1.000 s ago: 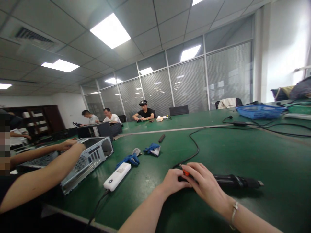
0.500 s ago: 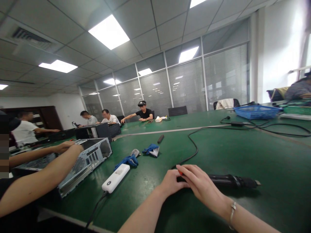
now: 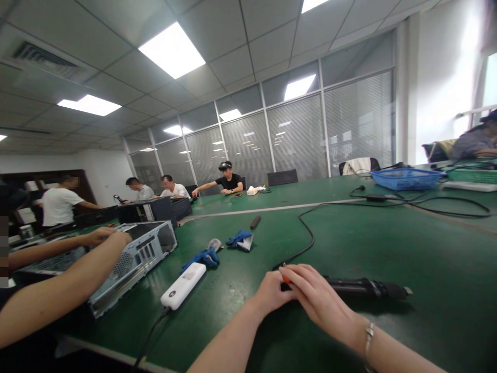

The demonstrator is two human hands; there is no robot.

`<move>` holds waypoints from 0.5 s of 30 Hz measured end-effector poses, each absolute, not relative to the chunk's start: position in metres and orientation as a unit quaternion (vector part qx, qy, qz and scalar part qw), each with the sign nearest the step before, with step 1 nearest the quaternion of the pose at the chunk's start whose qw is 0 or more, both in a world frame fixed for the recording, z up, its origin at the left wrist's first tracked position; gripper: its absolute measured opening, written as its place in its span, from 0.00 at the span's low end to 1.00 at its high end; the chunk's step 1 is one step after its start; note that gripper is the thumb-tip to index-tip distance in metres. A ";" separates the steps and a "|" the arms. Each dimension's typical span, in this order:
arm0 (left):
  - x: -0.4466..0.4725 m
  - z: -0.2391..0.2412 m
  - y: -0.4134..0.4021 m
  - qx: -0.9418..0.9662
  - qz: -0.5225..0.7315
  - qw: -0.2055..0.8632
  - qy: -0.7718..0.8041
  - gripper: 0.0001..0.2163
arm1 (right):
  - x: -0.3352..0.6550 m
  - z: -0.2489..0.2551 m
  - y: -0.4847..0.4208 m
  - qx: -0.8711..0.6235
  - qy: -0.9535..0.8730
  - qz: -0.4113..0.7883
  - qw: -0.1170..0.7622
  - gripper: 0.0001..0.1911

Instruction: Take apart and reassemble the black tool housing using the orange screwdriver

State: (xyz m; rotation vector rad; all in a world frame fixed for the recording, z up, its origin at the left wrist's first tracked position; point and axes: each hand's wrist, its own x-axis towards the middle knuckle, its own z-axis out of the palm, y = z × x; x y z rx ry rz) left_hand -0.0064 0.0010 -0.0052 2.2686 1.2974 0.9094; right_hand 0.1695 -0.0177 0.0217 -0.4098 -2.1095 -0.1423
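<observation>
A black electric screwdriver (image 3: 361, 288) lies nearly level just over or on the green table, its tip pointing right and its rear end covered by my hands. My left hand (image 3: 274, 290) is closed around that rear end, thumb on the near side. Across it lies my right hand (image 3: 316, 292), fingers together and bent over the tool, their tips meeting the left fingers. A small orange-red part (image 3: 286, 277) shows between the fingers; what it belongs to is hidden. From behind my hands a black cord (image 3: 310, 235) runs away over the table.
Left of me, a co-worker's forearms (image 3: 77, 274) reach into an open metal computer case (image 3: 140, 248). A white power adapter (image 3: 183, 286), blue-and-grey gloves (image 3: 205, 257) and a dark bar (image 3: 255, 222) lie nearby. A blue basket (image 3: 406, 179) stands at far right. Other people sit beyond.
The view has shifted very slightly. My hands and the electric screwdriver keep the same pose. At far left, a standing person in white has moved to the right.
</observation>
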 end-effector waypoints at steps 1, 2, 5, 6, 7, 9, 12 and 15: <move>-0.007 -0.005 0.001 0.806 0.314 0.182 0.468 0.08 | 0.169 0.022 -0.018 -0.174 -0.857 -0.063 0.481 0.21; -0.007 -0.006 0.002 0.806 0.306 0.180 0.474 0.07 | 0.169 0.023 -0.017 -0.184 -0.850 -0.068 0.489 0.19; -0.008 -0.007 0.003 0.810 0.301 0.185 0.469 0.05 | 0.170 0.024 -0.017 -0.200 -0.839 -0.074 0.500 0.17; -0.009 -0.008 0.003 0.811 0.309 0.186 0.461 0.06 | 0.171 0.024 -0.017 -0.197 -0.842 -0.072 0.496 0.18; -0.009 -0.009 0.003 0.812 0.319 0.185 0.453 0.07 | 0.171 0.025 -0.018 -0.191 -0.849 -0.068 0.488 0.19; -0.009 -0.010 0.004 0.811 0.335 0.179 0.446 0.09 | 0.170 0.025 -0.020 -0.175 -0.863 -0.056 0.470 0.23; -0.009 -0.012 0.005 0.812 0.337 0.162 0.449 0.09 | 0.170 0.024 -0.022 -0.169 -0.876 -0.044 0.450 0.25; -0.009 -0.013 0.005 0.818 0.322 0.161 0.448 0.09 | 0.170 0.023 -0.021 -0.187 -0.869 -0.052 0.456 0.23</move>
